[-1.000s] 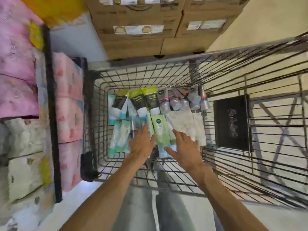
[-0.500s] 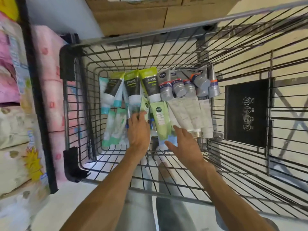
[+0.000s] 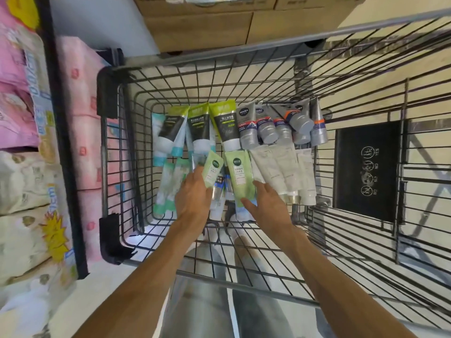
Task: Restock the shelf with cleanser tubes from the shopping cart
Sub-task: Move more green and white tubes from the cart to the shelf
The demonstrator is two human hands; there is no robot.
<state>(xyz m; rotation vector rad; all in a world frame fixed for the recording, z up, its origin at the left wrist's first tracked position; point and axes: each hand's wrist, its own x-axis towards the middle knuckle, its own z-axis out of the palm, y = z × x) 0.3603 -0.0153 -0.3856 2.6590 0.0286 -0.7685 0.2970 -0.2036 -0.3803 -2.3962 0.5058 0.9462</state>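
L hand (image 3: 192, 198): small pale-green plastic tube (image 3: 212, 170) is pinched, tilted.
R hand (image 3: 266, 203): fingers spread, laid on larger pale-green tube (image 3: 240, 176).
Setting: wire shopping cart (image 3: 219, 69).

I have one view only, from the camera on the person's head, so nothing is shared with a second view. It looks forward and steeply down into the shopping cart (image 3: 244, 62), whose wire basket fills the middle of my picture. The wide lens bends the cart wires outward toward the edges. It sits close: both forearms enter from 6 o'clock and the left hand (image 3: 194, 198) and right hand (image 3: 267, 206) reach the centre. At 9 o'clock I see stacked tissue packs (image 3: 80, 132) on a shelf, at 12 o'clock cardboard boxes (image 3: 202, 30), and at 3 o'clock the cart's black panel (image 3: 367, 169) over pale floor.
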